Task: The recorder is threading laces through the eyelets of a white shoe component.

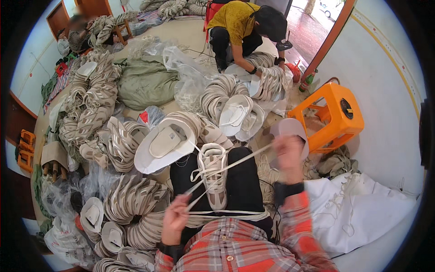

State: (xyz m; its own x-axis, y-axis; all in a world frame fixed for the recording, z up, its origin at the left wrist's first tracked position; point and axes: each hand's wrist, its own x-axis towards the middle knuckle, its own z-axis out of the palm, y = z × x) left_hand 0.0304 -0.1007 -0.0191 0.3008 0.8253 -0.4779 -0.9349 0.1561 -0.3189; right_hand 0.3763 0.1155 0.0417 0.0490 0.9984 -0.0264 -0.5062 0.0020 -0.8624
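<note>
A beige and white shoe upper (213, 171) lies between my thighs on black trousers, its lace holes partly threaded. My left hand (176, 216) is closed on a pale shoelace (194, 190) just below and left of the upper. Out to the right, my right hand (288, 152) is raised and smeared by motion. From the upper a lace (249, 157) runs taut up to that hand, so it seems to hold the lace's end, though its fingers do not show clearly. A bundle of loose laces (204, 219) lies across my lap at the waist.
Stacked shoe uppers (136, 199) crowd my left, with a large white-lined one (165, 143) beside my knee. An orange stool (335, 115) stands right, above white cloth (358, 213). A person in a yellow shirt (231, 22) bends over uppers ahead; another sits far left.
</note>
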